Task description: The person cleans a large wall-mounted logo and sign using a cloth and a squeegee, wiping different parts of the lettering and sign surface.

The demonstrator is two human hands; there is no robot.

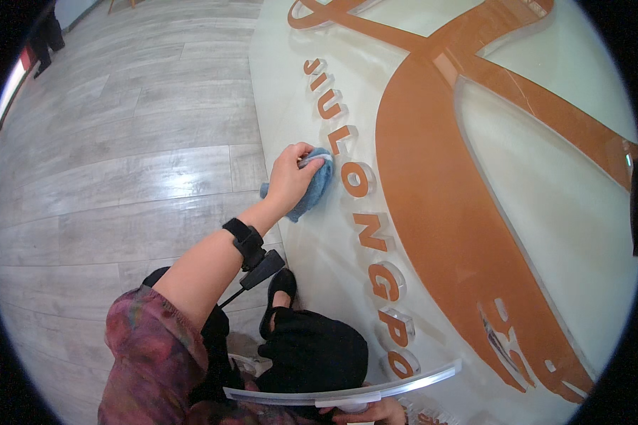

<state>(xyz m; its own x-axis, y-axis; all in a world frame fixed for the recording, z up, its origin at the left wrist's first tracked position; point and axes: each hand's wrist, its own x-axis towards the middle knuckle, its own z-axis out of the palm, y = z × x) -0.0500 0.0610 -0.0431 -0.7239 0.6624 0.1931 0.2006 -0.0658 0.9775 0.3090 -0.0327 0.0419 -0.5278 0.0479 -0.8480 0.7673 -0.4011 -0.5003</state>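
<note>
My left hand (292,172) is closed around a crumpled blue cloth (319,183) with a white edge, held against the pale wall panel (319,265). Just to its right are raised orange letters (355,179) with clear sides, running in a column along the panel. At the bottom of the view, my right hand (374,413) grips the handle part of a squeegee (404,389), partly cut off by the frame edge. The squeegee's long metal bar lies across in front of my black trousers (319,353).
A large raised orange emblem (435,175) covers much of the panel. Grey wood-look flooring (111,159) spreads to the left. A person's dark-clothed legs (48,40) appear at the far upper left. My wrist wears a black strap with a box (248,245) and cable. A dark object (637,207) borders the right rim.
</note>
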